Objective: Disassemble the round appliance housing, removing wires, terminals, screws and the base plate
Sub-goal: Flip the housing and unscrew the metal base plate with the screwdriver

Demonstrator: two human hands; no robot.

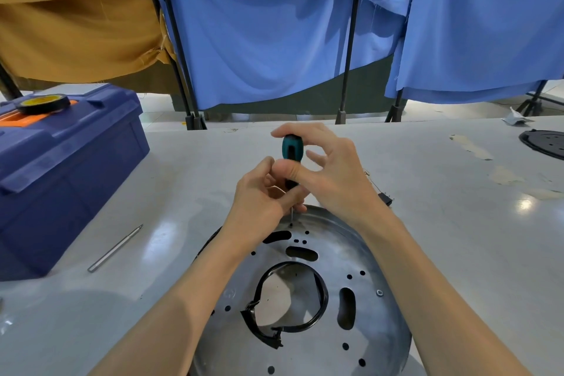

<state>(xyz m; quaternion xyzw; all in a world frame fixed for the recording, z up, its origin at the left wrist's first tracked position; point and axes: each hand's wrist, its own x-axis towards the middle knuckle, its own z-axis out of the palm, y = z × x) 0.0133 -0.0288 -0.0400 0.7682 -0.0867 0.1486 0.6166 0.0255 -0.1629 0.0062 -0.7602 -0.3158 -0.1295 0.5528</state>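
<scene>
Several blue sheets [274, 27] hang on black stands across the back, with a tan cloth [76, 24] at 10 o'clock. Below them a pale grey table [189, 168] fills the lower view. A dark blue toolbox [61, 168] sits at 9 o'clock on it, lid closed, with a roll of black tape [42, 103] lying flat on top.

At 6 o'clock, right in front of the person, lies the round metal housing [375, 339], a shiny disc full of holes and slots. A loose black rubber ring [324, 296] sits in its centre opening. A black disc [546, 143] lies well apart at 3 o'clock near the table's edge.

Both hands meet just above the housing's 12 o'clock rim. The right hand [332, 174] pinches the teal and black handle of a screwdriver [292, 147] between thumb and forefinger, its other fingers spread loose. The left hand [259, 195] curls around the lower shaft, seemingly steadying it, though its fingertips are mostly hidden. The screwdriver stands upright, its tip at a small hole near the rim.

A thin metal rod [116, 249] lies on the table at 8 o'clock, just beside the toolbox. One screw [379, 292] sits in the housing at its 3 o'clock side.
</scene>
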